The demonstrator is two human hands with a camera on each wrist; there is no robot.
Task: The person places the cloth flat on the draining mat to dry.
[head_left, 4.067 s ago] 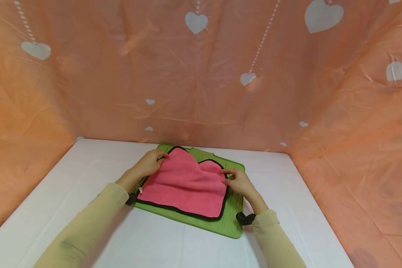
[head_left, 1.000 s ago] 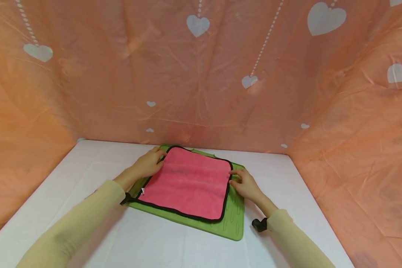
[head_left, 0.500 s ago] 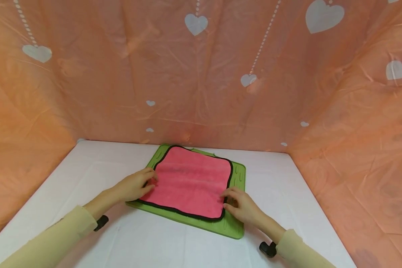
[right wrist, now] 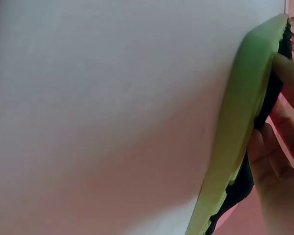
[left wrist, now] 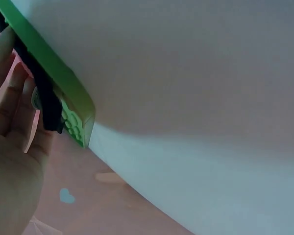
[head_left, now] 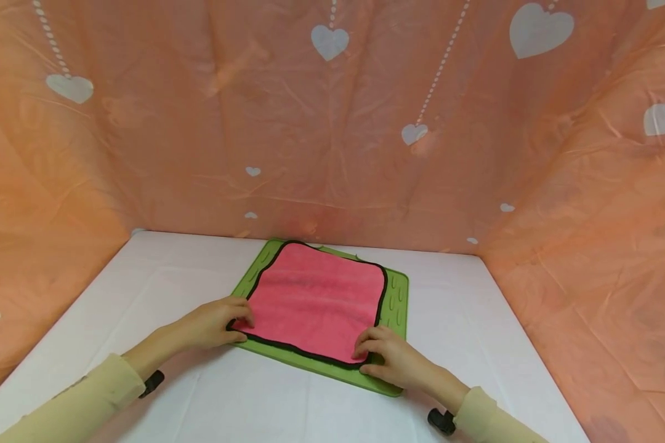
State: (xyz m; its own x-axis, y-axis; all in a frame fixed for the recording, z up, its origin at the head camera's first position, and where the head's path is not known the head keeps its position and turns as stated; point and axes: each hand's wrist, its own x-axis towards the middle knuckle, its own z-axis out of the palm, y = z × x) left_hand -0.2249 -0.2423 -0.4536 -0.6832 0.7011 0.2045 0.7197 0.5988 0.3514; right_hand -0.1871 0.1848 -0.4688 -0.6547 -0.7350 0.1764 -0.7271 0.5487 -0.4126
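A pink cloth with a black border lies spread on a green ribbed mat. My left hand is at the cloth's near left corner, fingers on the pink side and thumb by the black edge. At the near right corner, my right hand pinches the border between bent fingers and thumb. In the left wrist view, the left fingers lie along the black border. The right wrist view shows the right fingers on the border and the thumb by the mat's edge.
The mat lies on a white table, slightly turned, close to its back edge. An orange curtain with white hearts surrounds the table at the back and both sides. A black wrist strap piece sits by the right sleeve.
The cloth's far edge, dipped and folded at first, now lies flat. Both hands have slid down the cloth's sides from the far part to the near corners. The mat stays put.
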